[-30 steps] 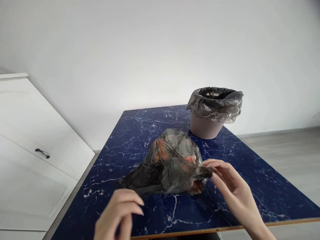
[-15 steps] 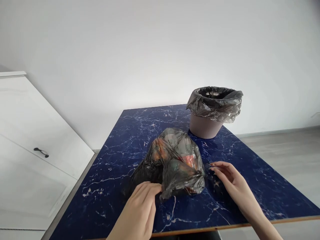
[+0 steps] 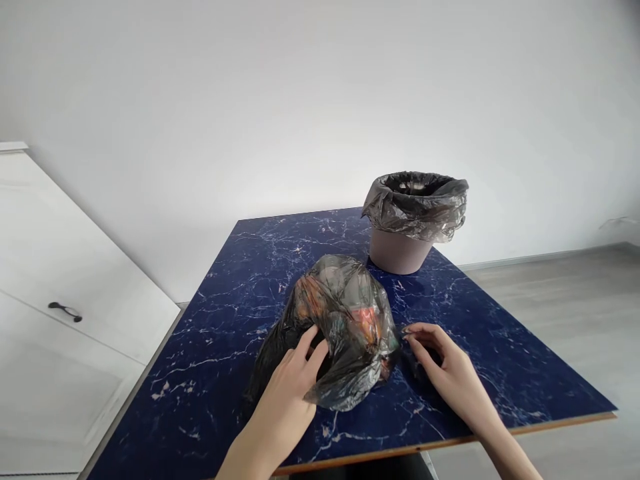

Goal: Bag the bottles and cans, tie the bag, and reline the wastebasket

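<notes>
At lower centre, a filled black bag (image 3: 353, 293) rests on the bench (image 3: 200, 373), right hand (image 3: 447, 367) seemingly pinching its edge, left hand (image 3: 285, 400) touching it, grip unclear: apparently spreading it, next needing gentle tension.

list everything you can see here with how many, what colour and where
table: one, blue with white veins, centre
filled bag: one, see-through black, on the table
contents: count unclear, orange and red showing, inside the bag
bin: one, greyish pink, beyond the bag, rightward
liner: one, black, folded over the bin's rim
cabinet: one, white, far left
handle: one, black, on the cabinet
wall: one, white, behind
floor: one, grey, right
left hand: one, bare, at the bag's near side
right hand: one, bare, by its right edge
</notes>
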`<action>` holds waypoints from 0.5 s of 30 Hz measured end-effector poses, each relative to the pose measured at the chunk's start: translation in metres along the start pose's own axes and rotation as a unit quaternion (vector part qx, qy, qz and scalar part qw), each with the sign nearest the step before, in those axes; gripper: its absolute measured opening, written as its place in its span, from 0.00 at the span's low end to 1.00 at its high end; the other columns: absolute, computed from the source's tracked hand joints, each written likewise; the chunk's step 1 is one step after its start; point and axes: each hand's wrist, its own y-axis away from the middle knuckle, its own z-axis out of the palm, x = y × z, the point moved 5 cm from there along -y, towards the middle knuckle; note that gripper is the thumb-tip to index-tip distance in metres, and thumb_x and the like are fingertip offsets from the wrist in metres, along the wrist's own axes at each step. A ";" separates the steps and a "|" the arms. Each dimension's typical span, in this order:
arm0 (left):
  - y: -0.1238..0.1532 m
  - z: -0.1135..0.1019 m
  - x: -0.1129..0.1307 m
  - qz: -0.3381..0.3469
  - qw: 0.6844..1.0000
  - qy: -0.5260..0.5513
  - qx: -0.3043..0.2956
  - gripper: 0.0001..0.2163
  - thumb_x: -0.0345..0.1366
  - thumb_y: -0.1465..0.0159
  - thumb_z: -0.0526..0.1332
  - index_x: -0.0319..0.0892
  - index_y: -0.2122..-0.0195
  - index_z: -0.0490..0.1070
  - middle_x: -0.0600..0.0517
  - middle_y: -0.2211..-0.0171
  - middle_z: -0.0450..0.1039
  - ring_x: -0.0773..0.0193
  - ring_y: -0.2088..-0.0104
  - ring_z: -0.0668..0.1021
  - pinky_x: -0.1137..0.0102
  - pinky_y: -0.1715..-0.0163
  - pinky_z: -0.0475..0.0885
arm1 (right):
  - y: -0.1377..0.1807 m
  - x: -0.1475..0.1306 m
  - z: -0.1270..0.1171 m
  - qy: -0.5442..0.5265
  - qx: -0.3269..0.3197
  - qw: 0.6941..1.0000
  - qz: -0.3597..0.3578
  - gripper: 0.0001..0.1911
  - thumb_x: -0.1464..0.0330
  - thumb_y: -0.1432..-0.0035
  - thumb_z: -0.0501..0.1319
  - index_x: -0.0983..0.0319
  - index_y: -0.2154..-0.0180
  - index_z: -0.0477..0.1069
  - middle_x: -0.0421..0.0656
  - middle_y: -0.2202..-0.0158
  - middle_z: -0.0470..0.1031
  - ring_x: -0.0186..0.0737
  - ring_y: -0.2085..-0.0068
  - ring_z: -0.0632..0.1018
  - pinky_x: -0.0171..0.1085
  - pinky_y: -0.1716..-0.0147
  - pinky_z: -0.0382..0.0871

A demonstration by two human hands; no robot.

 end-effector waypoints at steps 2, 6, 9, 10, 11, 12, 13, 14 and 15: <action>-0.003 -0.001 0.003 0.002 1.000 0.000 0.006 0.41 0.20 0.29 0.52 0.66 0.21 0.49 0.48 0.19 0.51 0.45 0.30 0.75 0.51 0.34 0.77 | 0.000 -0.001 0.000 0.000 0.002 1.000 -0.002 0.21 0.47 0.30 0.63 0.56 0.48 0.74 0.49 0.48 0.82 0.51 0.47 0.82 0.50 0.41 0.73; -0.010 -0.006 0.016 0.039 0.998 0.030 0.049 0.38 0.22 0.30 0.55 0.63 0.23 0.57 0.46 0.24 0.62 0.49 0.36 0.81 0.58 0.40 0.82 | 0.001 -0.004 0.000 -0.001 0.002 1.000 -0.005 0.21 0.48 0.29 0.63 0.56 0.47 0.73 0.49 0.48 0.82 0.51 0.47 0.82 0.50 0.41 0.73; -0.015 -0.011 0.022 0.040 0.991 0.071 0.105 0.30 0.25 0.28 0.58 0.56 0.27 0.65 0.43 0.33 0.73 0.49 0.39 0.82 0.57 0.41 0.82 | 0.001 -0.006 0.000 0.001 0.002 1.000 -0.007 0.21 0.48 0.29 0.62 0.56 0.48 0.73 0.48 0.48 0.82 0.50 0.47 0.83 0.50 0.41 0.74; -0.017 -0.012 0.023 0.035 0.988 0.090 0.121 0.28 0.27 0.28 0.59 0.54 0.29 0.68 0.43 0.37 0.76 0.49 0.40 0.83 0.58 0.43 0.83 | 0.001 -0.007 0.000 0.002 0.002 1.000 -0.007 0.21 0.48 0.29 0.62 0.56 0.48 0.73 0.48 0.48 0.83 0.50 0.47 0.83 0.50 0.41 0.74; -0.019 -0.013 0.024 0.029 0.985 0.111 0.132 0.25 0.28 0.27 0.60 0.52 0.31 0.70 0.42 0.41 0.79 0.50 0.42 0.84 0.59 0.45 0.84 | 0.001 -0.008 -0.001 0.002 0.001 1.000 -0.008 0.21 0.48 0.29 0.62 0.56 0.48 0.73 0.48 0.49 0.83 0.50 0.47 0.83 0.50 0.41 0.74; -0.021 -0.013 0.025 0.022 0.981 0.134 0.137 0.21 0.30 0.27 0.60 0.51 0.33 0.71 0.43 0.44 0.81 0.50 0.45 0.85 0.60 0.48 0.85 | 0.001 -0.009 -0.001 0.003 0.001 1.000 -0.009 0.21 0.48 0.29 0.62 0.56 0.48 0.73 0.48 0.49 0.83 0.51 0.47 0.83 0.50 0.41 0.74; -0.024 -0.012 0.025 0.012 0.978 0.153 0.138 0.19 0.32 0.26 0.61 0.50 0.35 0.72 0.43 0.47 0.82 0.51 0.48 0.86 0.62 0.51 0.86 | 0.001 -0.011 0.000 0.005 0.000 1.000 -0.010 0.21 0.47 0.29 0.61 0.56 0.49 0.73 0.49 0.49 0.83 0.51 0.47 0.83 0.50 0.42 0.75; -0.027 -0.011 0.025 0.002 0.977 0.168 0.134 0.16 0.35 0.25 0.61 0.50 0.37 0.73 0.44 0.49 0.83 0.52 0.50 0.87 0.63 0.54 0.86 | 0.001 -0.012 0.000 0.007 -0.001 1.000 -0.012 0.21 0.47 0.29 0.61 0.56 0.49 0.74 0.48 0.49 0.83 0.50 0.47 0.83 0.50 0.42 0.75; -0.030 -0.009 0.025 -0.007 0.976 0.177 0.130 0.15 0.37 0.24 0.61 0.50 0.37 0.73 0.44 0.49 0.83 0.53 0.52 0.88 0.63 0.56 0.87 | 0.001 -0.013 0.000 0.010 -0.001 1.000 -0.013 0.21 0.47 0.29 0.61 0.56 0.49 0.74 0.48 0.50 0.83 0.50 0.48 0.83 0.49 0.43 0.75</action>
